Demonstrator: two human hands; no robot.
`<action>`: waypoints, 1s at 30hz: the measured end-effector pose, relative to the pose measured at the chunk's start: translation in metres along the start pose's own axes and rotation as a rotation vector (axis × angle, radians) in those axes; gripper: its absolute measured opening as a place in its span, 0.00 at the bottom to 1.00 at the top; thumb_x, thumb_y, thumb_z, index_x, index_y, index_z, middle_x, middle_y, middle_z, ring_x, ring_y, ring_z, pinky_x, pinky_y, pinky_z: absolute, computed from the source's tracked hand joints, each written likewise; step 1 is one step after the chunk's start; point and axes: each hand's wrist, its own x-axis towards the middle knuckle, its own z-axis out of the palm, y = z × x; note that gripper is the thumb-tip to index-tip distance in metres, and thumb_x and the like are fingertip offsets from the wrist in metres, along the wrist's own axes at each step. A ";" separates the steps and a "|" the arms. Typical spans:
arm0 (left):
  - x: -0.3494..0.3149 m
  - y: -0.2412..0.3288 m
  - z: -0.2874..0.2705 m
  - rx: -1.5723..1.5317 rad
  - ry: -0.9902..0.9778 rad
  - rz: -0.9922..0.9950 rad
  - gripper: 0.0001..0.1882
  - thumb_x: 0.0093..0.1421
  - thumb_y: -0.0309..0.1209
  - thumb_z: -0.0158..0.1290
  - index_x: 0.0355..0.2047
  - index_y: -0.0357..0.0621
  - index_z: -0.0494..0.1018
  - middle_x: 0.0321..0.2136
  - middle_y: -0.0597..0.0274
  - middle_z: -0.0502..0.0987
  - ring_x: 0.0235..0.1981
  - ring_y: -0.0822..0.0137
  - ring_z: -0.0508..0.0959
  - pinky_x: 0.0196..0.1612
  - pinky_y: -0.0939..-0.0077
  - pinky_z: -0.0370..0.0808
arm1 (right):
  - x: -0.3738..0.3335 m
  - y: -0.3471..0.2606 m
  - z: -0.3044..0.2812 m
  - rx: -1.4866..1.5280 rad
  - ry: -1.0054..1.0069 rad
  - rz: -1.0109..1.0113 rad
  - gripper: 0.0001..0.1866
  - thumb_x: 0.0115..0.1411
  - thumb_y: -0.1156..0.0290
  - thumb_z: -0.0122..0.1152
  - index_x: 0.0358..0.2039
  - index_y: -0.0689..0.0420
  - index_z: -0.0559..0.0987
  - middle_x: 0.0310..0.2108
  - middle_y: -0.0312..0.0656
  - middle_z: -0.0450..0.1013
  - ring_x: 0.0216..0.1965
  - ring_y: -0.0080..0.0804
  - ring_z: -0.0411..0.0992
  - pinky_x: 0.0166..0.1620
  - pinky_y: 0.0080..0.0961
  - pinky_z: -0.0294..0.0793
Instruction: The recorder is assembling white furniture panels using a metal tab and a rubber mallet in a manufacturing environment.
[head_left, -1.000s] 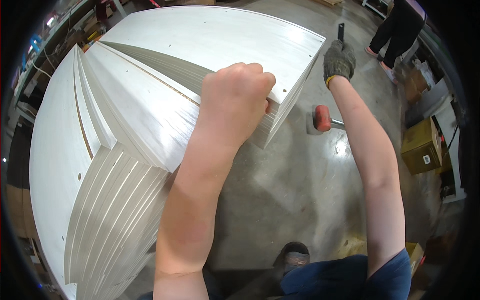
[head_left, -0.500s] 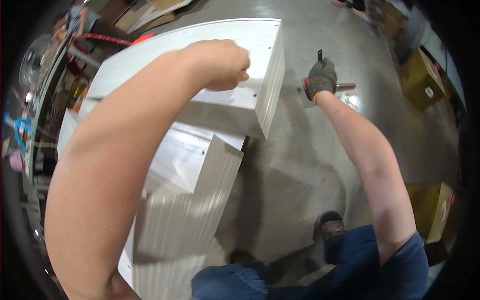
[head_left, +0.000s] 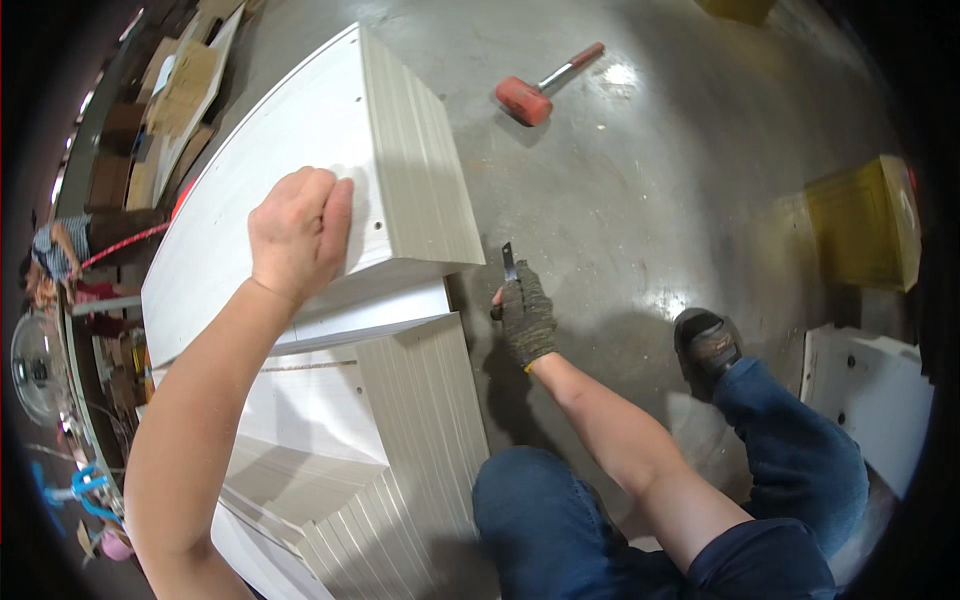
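1. The left hand (head_left: pixel 300 228) is bare and curled into a fist above the white top face of the far stack of white panels (head_left: pixel 320 120); I cannot tell whether it touches the face or encloses anything
2. The right hand (head_left: pixel 525 315), in a grey knitted glove, has its fingers wrapped around a utility knife (head_left: pixel 508 262), blade pointing away from the person
3. The knife is just beside the far stack's corner, over the concrete floor (head_left: pixel 620 190)
4. The near stack of white panels (head_left: pixel 420 400) sits closer to the person, left of the right forearm
5. A red-headed mallet (head_left: pixel 528 101) lies on the floor beyond the right hand
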 end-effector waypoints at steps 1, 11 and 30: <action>-0.001 -0.002 0.001 0.013 0.015 -0.009 0.14 0.60 0.31 0.46 0.19 0.41 0.62 0.18 0.55 0.65 0.21 0.54 0.68 0.24 0.63 0.65 | -0.001 0.004 0.003 -0.019 -0.003 0.057 0.13 0.64 0.61 0.45 0.41 0.57 0.69 0.21 0.34 0.69 0.22 0.20 0.67 0.29 0.21 0.71; -0.006 0.003 0.005 -0.116 0.080 -0.128 0.17 0.62 0.31 0.46 0.19 0.37 0.55 0.17 0.56 0.54 0.20 0.64 0.55 0.25 0.73 0.58 | 0.004 0.008 0.033 -0.140 0.045 0.058 0.14 0.64 0.64 0.43 0.44 0.58 0.68 0.23 0.38 0.71 0.25 0.26 0.71 0.35 0.28 0.72; -0.007 0.004 0.009 -0.186 0.069 -0.210 0.17 0.62 0.30 0.46 0.19 0.37 0.55 0.17 0.63 0.51 0.21 0.73 0.52 0.23 0.77 0.53 | 0.002 -0.007 0.024 -0.056 -0.020 0.064 0.11 0.62 0.67 0.44 0.39 0.60 0.68 0.24 0.44 0.71 0.28 0.41 0.72 0.36 0.37 0.70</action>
